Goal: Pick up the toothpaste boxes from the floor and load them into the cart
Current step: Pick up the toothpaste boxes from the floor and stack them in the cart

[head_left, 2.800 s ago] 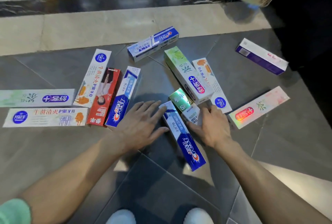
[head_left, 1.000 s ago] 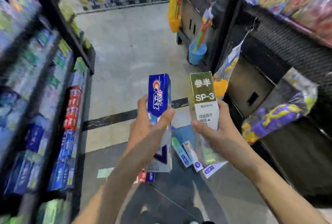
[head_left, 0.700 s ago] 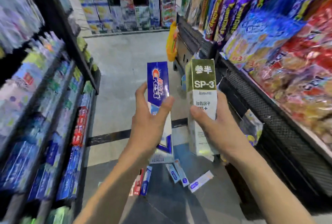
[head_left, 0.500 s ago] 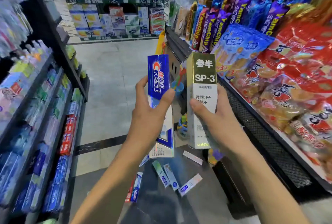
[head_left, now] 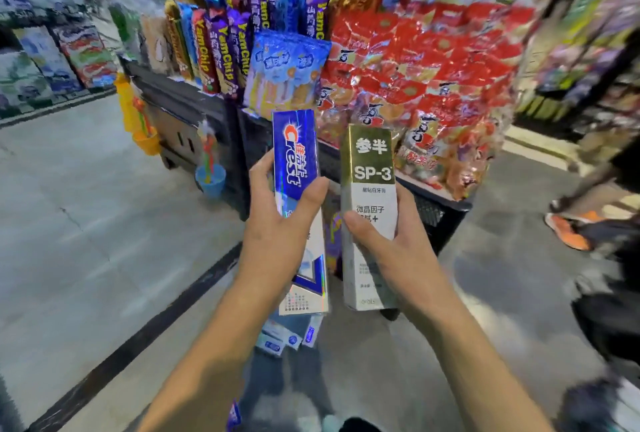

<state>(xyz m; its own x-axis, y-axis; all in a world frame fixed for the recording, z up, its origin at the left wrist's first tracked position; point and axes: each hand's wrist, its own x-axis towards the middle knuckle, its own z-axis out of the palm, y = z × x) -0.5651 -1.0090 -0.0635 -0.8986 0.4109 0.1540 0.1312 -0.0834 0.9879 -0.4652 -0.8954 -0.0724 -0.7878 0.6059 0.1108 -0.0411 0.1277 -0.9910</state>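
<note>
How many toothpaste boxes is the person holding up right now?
2. A blue Crest box held upright in the left hand, and a gold-and-white SP-3 box upright in the right hand. More boxes lie blurred on the floor below.

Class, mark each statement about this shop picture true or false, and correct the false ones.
1. The left hand holds a blue Crest box. True.
2. The right hand is empty. False: it grips a gold SP-3 box.
3. Both boxes are held upright. True.
4. Both boxes lie in a cart. False: they are in the hands, in the air.
5. Some boxes are on the floor. True.
</note>
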